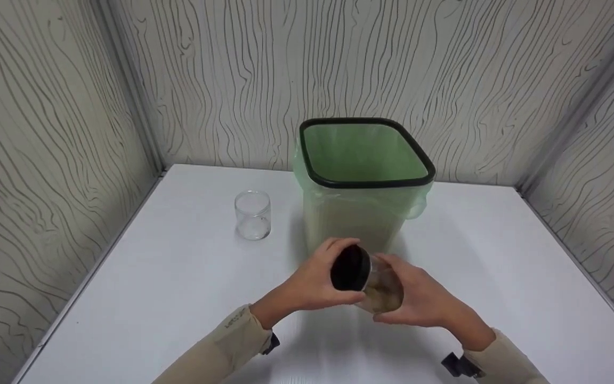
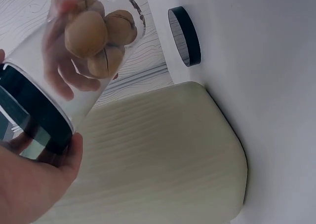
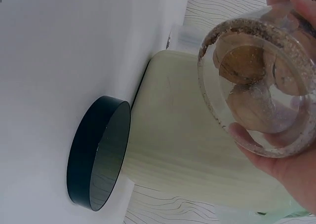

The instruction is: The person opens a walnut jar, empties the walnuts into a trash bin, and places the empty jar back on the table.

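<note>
A clear jar (image 1: 383, 287) with a black lid (image 1: 349, 268) is tilted on its side above the table, in front of a bin. My left hand (image 1: 309, 280) grips the lid, thumb and fingers on opposite sides of its rim. My right hand (image 1: 424, 296) holds the jar near its base. Several brown, round nuts that look like walnuts (image 2: 86, 34) lie inside, gathered towards the base. Brown crumbs line the bottom edge in the right wrist view. A separate dark, glossy-faced lid (image 3: 101, 152) lies on the table in both wrist views; the head view does not show it.
The pale bin (image 1: 349, 218) with a black rim (image 1: 373, 184) and a green liner (image 1: 360, 152) stands at the back. Left of it is a small, lidless clear glass jar (image 1: 253, 216). Patterned walls (image 1: 221, 85) enclose the white table (image 1: 179, 256) at back and sides.
</note>
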{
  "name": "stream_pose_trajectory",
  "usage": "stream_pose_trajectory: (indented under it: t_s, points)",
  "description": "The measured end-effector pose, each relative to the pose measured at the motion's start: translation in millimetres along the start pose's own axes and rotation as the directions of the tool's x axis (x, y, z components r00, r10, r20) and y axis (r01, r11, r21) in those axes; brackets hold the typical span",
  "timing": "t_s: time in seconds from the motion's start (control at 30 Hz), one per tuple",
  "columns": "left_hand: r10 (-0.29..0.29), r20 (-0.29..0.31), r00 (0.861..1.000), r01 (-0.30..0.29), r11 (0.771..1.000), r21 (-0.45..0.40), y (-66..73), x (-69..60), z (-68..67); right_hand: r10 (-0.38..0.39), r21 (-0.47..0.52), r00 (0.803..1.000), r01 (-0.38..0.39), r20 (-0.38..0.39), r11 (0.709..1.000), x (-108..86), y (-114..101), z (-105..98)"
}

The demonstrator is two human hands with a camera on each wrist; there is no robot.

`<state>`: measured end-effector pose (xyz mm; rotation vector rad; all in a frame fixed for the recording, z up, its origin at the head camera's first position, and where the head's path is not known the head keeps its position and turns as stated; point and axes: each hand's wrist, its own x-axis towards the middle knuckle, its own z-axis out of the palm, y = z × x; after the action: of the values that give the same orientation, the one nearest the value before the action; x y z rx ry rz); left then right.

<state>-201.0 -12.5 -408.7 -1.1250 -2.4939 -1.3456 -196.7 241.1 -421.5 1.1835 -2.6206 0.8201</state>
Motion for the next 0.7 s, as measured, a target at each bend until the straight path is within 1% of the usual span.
stream_pose_trajectory:
  t_s: [0.17, 0.3, 0.47, 0.53, 0.7]
  points:
    - [-0.062, -0.047, 0.997, 0.063, 0.998, 0.020, 4.7, 0.3, 4.0, -0.052, -0.044, 0.997, 0.050, -0.051, 0.998, -1.0, 2.5, 1.5]
    - [-0.101, -0.084, 0.991, 0.102, 0.995, 0.011, 7.3, 1.2, 6.7, -0.091, -0.070, 0.992, 0.084, -0.091, 0.994, -1.5, 3.0, 2.8]
    - [-0.134, -0.130, 0.983, 0.133, 0.991, -0.010, 10.6, 2.2, 7.4, -0.082, -0.073, 0.991, 0.075, -0.102, 0.994, -1.7, 3.1, 2.0]
    - [-0.137, -0.131, 0.982, 0.136, 0.991, -0.019, 11.0, 2.1, 6.8, -0.072, -0.072, 0.992, 0.065, -0.101, 0.995, -1.8, 3.3, 1.7]
    - [-0.152, -0.103, 0.983, 0.147, 0.988, -0.055, 9.7, 0.0, 3.7, -0.051, -0.065, 0.994, 0.044, -0.100, 0.997, -2.3, 5.2, 1.3]
